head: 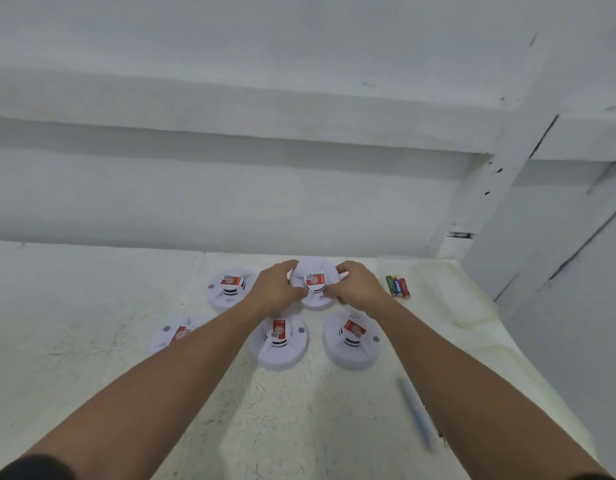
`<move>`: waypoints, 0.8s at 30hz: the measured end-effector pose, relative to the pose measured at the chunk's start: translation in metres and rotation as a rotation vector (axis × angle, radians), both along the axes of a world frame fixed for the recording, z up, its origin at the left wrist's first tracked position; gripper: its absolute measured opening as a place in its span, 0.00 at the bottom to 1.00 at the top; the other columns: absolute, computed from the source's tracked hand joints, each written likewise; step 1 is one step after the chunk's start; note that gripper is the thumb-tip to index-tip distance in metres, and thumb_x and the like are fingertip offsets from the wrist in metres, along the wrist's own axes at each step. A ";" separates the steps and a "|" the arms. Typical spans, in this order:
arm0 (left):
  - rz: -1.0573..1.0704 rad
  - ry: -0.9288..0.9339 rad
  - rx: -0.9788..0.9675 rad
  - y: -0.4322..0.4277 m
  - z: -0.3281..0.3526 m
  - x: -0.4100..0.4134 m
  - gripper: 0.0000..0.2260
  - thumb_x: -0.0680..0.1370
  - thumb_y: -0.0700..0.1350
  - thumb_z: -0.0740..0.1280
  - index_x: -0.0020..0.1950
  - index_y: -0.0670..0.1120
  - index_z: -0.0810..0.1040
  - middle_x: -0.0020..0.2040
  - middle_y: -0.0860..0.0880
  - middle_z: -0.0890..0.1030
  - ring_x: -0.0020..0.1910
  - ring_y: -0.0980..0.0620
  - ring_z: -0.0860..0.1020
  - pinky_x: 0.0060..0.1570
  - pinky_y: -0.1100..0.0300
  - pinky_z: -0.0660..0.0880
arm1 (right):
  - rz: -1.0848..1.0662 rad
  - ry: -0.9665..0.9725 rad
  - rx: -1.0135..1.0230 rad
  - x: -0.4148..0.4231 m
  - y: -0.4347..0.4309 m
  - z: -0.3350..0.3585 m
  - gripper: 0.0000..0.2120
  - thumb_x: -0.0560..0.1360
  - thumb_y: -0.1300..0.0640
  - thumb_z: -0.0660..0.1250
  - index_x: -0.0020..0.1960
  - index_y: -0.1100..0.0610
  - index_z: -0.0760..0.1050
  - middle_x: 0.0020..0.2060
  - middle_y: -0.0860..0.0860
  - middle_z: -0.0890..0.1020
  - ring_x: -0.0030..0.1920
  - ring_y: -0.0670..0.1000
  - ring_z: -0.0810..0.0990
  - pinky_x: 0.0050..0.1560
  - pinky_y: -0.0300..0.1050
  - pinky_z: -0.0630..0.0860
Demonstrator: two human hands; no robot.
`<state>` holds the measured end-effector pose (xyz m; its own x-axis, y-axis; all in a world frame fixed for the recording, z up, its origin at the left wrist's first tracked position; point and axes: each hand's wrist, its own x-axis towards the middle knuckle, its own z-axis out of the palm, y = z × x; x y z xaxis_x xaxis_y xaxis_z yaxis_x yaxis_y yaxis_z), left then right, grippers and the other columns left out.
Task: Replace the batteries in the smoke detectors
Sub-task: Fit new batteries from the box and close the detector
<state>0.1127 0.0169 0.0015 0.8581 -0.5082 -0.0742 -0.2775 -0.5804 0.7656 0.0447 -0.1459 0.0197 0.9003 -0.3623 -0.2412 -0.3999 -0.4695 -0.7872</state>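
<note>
Smoke detector point(313, 277) at far side of white table point(91, 306), gripped at its rim by left hand point(273, 287) and right hand point(360, 284), fingers curled round opposite edges. Four other detectors point(278, 341) left of and nearer than it. Blue pen point(415, 414) well nearer, to its right. Coloured batteries point(398, 286) near its right.
</note>
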 end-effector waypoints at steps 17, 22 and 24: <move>0.053 -0.068 0.158 -0.014 -0.009 0.003 0.20 0.75 0.44 0.67 0.67 0.44 0.72 0.55 0.41 0.80 0.54 0.43 0.77 0.51 0.55 0.72 | 0.016 0.143 -0.135 0.009 0.002 -0.010 0.07 0.70 0.59 0.68 0.45 0.61 0.75 0.37 0.54 0.74 0.35 0.52 0.71 0.31 0.41 0.63; 0.068 -0.037 0.169 -0.015 -0.005 -0.002 0.24 0.76 0.46 0.64 0.72 0.45 0.65 0.62 0.41 0.75 0.59 0.43 0.74 0.50 0.57 0.70 | -0.007 0.122 -0.096 0.005 0.004 -0.003 0.15 0.74 0.59 0.64 0.58 0.67 0.74 0.52 0.61 0.79 0.50 0.58 0.79 0.50 0.50 0.75; 0.071 -0.061 0.191 -0.016 -0.004 -0.006 0.26 0.77 0.47 0.64 0.73 0.45 0.63 0.66 0.41 0.72 0.62 0.43 0.72 0.53 0.56 0.69 | -0.024 0.092 -0.098 0.000 0.003 0.002 0.23 0.76 0.60 0.63 0.67 0.69 0.67 0.65 0.64 0.72 0.64 0.62 0.73 0.65 0.56 0.70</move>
<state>0.1065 0.0005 -0.0024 0.8971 -0.4280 -0.1099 -0.2734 -0.7329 0.6230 0.0444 -0.1428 0.0213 0.8670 -0.4090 -0.2846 -0.4799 -0.5318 -0.6978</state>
